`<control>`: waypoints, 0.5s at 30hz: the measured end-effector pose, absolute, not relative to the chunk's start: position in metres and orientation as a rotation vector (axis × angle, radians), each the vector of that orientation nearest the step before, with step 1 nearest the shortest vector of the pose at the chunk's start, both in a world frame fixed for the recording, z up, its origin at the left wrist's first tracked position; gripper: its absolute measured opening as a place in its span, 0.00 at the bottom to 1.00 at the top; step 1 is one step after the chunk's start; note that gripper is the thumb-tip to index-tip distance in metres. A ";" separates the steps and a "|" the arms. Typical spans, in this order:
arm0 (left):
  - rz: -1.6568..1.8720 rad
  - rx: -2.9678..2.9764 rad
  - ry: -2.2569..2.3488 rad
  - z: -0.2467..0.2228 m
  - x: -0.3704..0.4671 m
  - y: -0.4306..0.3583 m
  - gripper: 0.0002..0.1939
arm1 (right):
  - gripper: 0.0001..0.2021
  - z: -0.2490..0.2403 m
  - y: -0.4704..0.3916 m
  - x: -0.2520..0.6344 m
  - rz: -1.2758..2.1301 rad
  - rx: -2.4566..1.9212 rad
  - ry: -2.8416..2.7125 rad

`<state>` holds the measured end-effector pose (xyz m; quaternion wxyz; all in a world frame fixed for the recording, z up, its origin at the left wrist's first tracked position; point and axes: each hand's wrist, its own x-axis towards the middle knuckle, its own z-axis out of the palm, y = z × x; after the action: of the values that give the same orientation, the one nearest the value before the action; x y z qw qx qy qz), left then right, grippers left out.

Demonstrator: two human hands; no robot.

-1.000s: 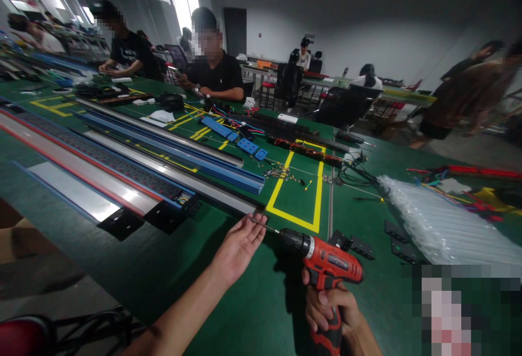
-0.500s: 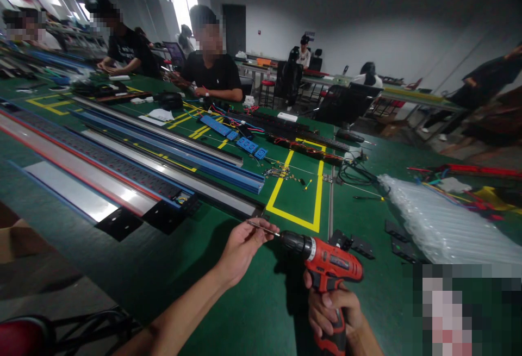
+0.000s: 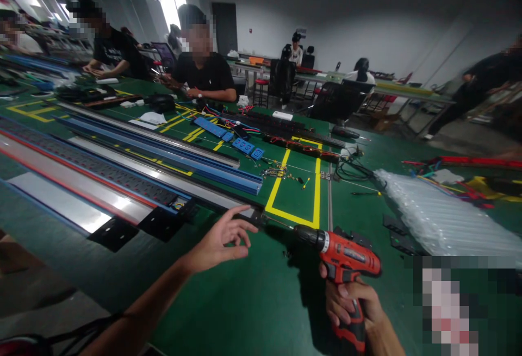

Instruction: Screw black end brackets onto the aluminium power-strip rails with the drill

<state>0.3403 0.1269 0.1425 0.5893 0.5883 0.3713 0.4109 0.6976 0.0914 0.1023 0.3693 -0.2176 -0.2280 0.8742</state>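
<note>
My right hand (image 3: 353, 301) is wrapped round the handle of a red and black cordless drill (image 3: 350, 255), its chuck facing left. A long thin bit (image 3: 278, 221) sticks out of the chuck toward the end of a metal profile (image 3: 204, 193) with a black end. My left hand (image 3: 224, 239) is open beside the bit, fingers spread and holding nothing. It hovers above the green table (image 3: 228, 301), close to the profile's end. Whether the bit touches the profile I cannot tell.
Several long profiles and strips (image 3: 93, 179) lie to the left. Loose screws (image 3: 277, 172) sit by a yellow taped rectangle (image 3: 317, 198). Blue socket modules (image 3: 244, 147) lie beyond. A bubble-wrapped bundle (image 3: 440, 220) and black brackets (image 3: 402, 242) are at right. A co-worker (image 3: 204, 70) sits opposite.
My left hand has let go of the drill bit, drawn back to the left and spread its fingers. The drill in my right hand has shifted slightly to the right.
</note>
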 end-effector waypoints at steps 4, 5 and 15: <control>0.730 1.924 1.166 0.150 0.308 0.153 0.38 | 0.16 0.103 0.080 0.703 2.200 -0.622 -0.520; 0.656 2.058 1.184 0.152 0.304 0.160 0.37 | 0.16 0.101 0.076 0.705 2.192 -0.634 -0.504; 0.220 2.702 0.927 0.167 0.322 0.221 0.41 | 0.15 0.093 0.051 0.702 2.139 -0.759 -0.425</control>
<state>0.3218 0.2205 0.1666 0.1376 0.9341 0.3204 0.0759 0.7020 0.0513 0.0931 0.4044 -0.3007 -0.1683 0.8472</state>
